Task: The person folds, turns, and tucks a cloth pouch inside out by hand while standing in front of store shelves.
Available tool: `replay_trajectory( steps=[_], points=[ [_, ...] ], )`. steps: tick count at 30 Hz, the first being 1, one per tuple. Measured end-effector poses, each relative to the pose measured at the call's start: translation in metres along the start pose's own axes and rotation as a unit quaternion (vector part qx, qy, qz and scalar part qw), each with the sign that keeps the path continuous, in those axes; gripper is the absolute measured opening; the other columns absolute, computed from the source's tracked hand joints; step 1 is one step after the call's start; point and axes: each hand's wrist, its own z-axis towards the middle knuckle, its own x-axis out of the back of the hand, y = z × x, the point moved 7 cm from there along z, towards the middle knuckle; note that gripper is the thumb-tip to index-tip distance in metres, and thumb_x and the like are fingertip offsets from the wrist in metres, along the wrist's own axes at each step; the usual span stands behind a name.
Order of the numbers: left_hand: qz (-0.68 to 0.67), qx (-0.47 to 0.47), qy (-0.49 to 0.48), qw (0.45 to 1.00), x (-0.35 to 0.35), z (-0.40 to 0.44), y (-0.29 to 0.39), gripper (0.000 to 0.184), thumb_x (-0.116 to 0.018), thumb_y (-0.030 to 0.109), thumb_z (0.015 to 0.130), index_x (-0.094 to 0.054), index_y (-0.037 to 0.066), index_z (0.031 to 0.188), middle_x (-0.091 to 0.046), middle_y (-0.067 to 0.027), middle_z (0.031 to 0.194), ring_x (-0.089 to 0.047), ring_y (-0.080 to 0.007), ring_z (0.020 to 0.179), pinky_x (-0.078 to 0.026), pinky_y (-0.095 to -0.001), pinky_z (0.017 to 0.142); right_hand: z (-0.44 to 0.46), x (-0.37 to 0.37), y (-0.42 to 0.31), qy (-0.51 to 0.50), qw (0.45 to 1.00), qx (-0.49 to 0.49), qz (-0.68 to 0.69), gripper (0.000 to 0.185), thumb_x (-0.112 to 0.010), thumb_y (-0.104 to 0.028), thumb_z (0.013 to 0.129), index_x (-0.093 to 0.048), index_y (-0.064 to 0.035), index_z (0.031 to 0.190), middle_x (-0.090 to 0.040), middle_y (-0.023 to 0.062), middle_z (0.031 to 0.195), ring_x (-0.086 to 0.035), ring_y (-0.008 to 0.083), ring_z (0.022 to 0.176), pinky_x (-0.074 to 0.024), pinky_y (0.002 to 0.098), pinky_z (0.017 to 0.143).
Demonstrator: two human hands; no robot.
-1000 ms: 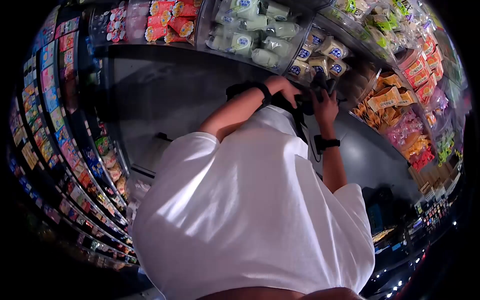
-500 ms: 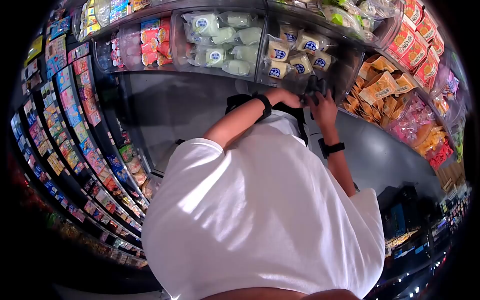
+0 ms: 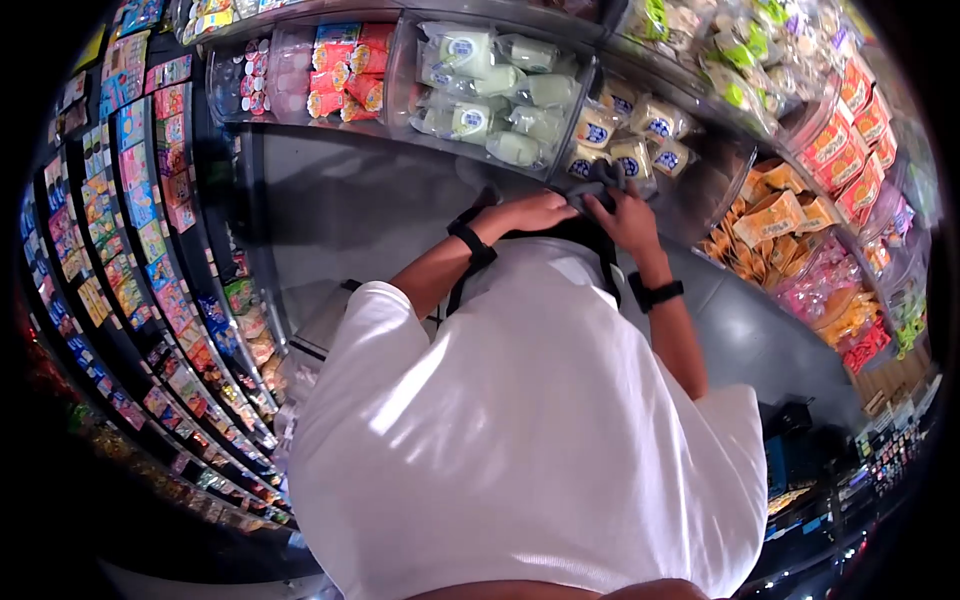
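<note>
Since the earlier frame, the left hand (image 3: pixel 535 212) and its black wristband (image 3: pixel 468 236) are sitting farther to the left, the forearm angling more outward. Clear bins are lining the shelf ahead. One bin (image 3: pixel 400 75) is holding pale green wrapped packages (image 3: pixel 472 120); the next to its right is holding cream-coloured packages (image 3: pixel 632 157) with blue labels. Red packets (image 3: pixel 365 90) are filling a compartment on the left, orange packets (image 3: pixel 770 220) one on the right, with pink packets (image 3: pixel 812 258) lying beyond them. The right hand (image 3: pixel 630 218) is gripping a dark object (image 3: pixel 606 184) with bent fingers, just in front of the cream-coloured packages. The left hand's fingers are reaching toward that object, lying close together; whether they are touching or holding anything cannot be told. The dark object's exact form is unclear.
</note>
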Motion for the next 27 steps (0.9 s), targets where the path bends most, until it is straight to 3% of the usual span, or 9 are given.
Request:
replay_trajectory(
  steps=[2, 4, 9, 15, 17, 20, 21, 25, 27],
  points=[
    [0.088, -0.06, -0.016, 0.994, 0.001, 0.005, 0.028, 0.042, -0.047, 0.031, 0.094, -0.065, -0.006, 0.084, -0.065, -0.0204, 0.076, -0.062, -0.032, 0.07, -0.046, -0.0392, 0.068, -0.009, 0.003, 0.022, 0.026, 0.998, -0.054, -0.011, 0.047, -0.063, -0.046, 0.083, -0.066, -0.0029, 0.099, -0.057, 0.023, 0.101, -0.062, 0.0401, 0.082, -0.0508, 0.0454, 0.069],
    [0.029, -0.133, -0.044, 0.99, 0.004, -0.002, 0.046, 0.043, -0.045, 0.033, 0.092, -0.066, -0.003, 0.081, -0.065, -0.022, 0.079, -0.063, -0.0377, 0.078, -0.047, -0.0425, 0.074, -0.013, 0.001, 0.028, 0.046, 0.996, -0.061, 0.045, 0.037, -0.066, -0.037, 0.084, -0.065, -0.0024, 0.097, -0.056, 0.0239, 0.103, -0.061, 0.0423, 0.084, -0.0505, 0.0452, 0.071],
    [0.078, -0.163, -0.016, 0.983, 0.061, -0.057, -0.002, 0.042, -0.047, 0.031, 0.087, -0.07, 0.001, 0.069, -0.066, -0.0166, 0.069, -0.065, -0.0337, 0.069, -0.05, -0.0422, 0.07, -0.006, -0.028, -0.042, 0.117, 0.992, -0.002, 0.049, 0.025, -0.069, -0.027, 0.081, -0.064, -0.005, 0.093, -0.055, 0.0224, 0.095, -0.059, 0.043, 0.077, -0.0501, 0.0465, 0.07],
    [0.051, -0.153, 0.258, 0.952, 0.176, -0.153, -0.092, 0.043, -0.049, 0.03, 0.086, -0.057, -0.004, 0.062, -0.056, -0.0236, 0.063, -0.059, -0.0397, 0.062, -0.044, -0.0455, 0.059, 0.019, -0.088, -0.19, 0.04, 0.945, 0.295, -0.134, 0.024, -0.073, -0.026, 0.074, -0.062, -0.0101, 0.09, -0.053, 0.0165, 0.088, -0.057, 0.036, 0.069, -0.0494, 0.0455, 0.062],
    [0.008, -0.133, 0.351, 0.927, 0.212, -0.188, -0.112, 0.038, -0.052, 0.027, 0.087, -0.053, -0.005, 0.067, -0.054, -0.0247, 0.063, -0.057, -0.0412, 0.063, -0.04, -0.0455, 0.054, 0.045, -0.11, -0.221, 0.019, 0.933, 0.331, -0.143, 0.028, -0.069, -0.023, 0.076, -0.06, -0.0096, 0.098, -0.052, 0.0204, 0.098, -0.056, 0.0388, 0.089, -0.0502, 0.0453, 0.073],
    [-0.051, -0.14, 0.515, 0.844, 0.249, -0.227, -0.14, 0.035, -0.058, 0.022, 0.086, -0.051, -0.003, 0.063, -0.048, -0.0184, 0.053, -0.053, -0.0323, 0.051, -0.038, -0.0413, 0.049, 0.091, -0.143, -0.256, 0.067, 0.892, 0.412, -0.174, 0.034, -0.065, -0.019, 0.077, -0.053, -0.0081, 0.106, -0.048, 0.0252, 0.111, -0.049, 0.0436, 0.103, -0.0477, 0.0479, 0.084],
    [-0.075, -0.11, 0.526, 0.84, 0.259, -0.237, -0.141, 0.03, -0.06, 0.021, 0.085, -0.052, -0.001, 0.066, -0.05, -0.0154, 0.055, -0.052, -0.0265, 0.049, -0.036, -0.0387, 0.048, 0.109, -0.143, -0.281, -0.008, 0.922, 0.361, -0.142, 0.037, -0.063, -0.017, 0.075, -0.051, -0.0067, 0.108, -0.048, 0.0261, 0.112, -0.049, 0.0438, 0.103, -0.0472, 0.0478, 0.085],
    [-0.02, -0.196, 0.566, 0.801, 0.289, -0.249, -0.118, 0.021, -0.063, 0.004, 0.074, -0.042, 0.001, 0.073, -0.043, -0.0106, 0.069, -0.045, -0.0222, 0.06, -0.039, -0.0333, 0.056, 0.166, -0.124, -0.349, 0.096, 0.912, 0.385, -0.105, 0.036, -0.062, -0.01, 0.073, -0.051, -0.007, 0.107, -0.048, 0.0224, 0.103, -0.049, 0.0397, 0.096, -0.0467, 0.0443, 0.081],
    [-0.178, -0.174, 0.507, 0.825, 0.284, -0.218, -0.142, 0.025, -0.066, 0.009, 0.08, -0.042, 0.003, 0.083, -0.047, -0.0041, 0.072, -0.045, -0.0134, 0.063, -0.04, -0.0296, 0.056, 0.188, -0.108, -0.354, 0.11, 0.917, 0.362, -0.128, 0.034, -0.063, -0.011, 0.074, -0.052, -0.007, 0.106, -0.047, 0.0216, 0.103, -0.048, 0.04, 0.096, -0.0455, 0.0438, 0.082]
  ],
)
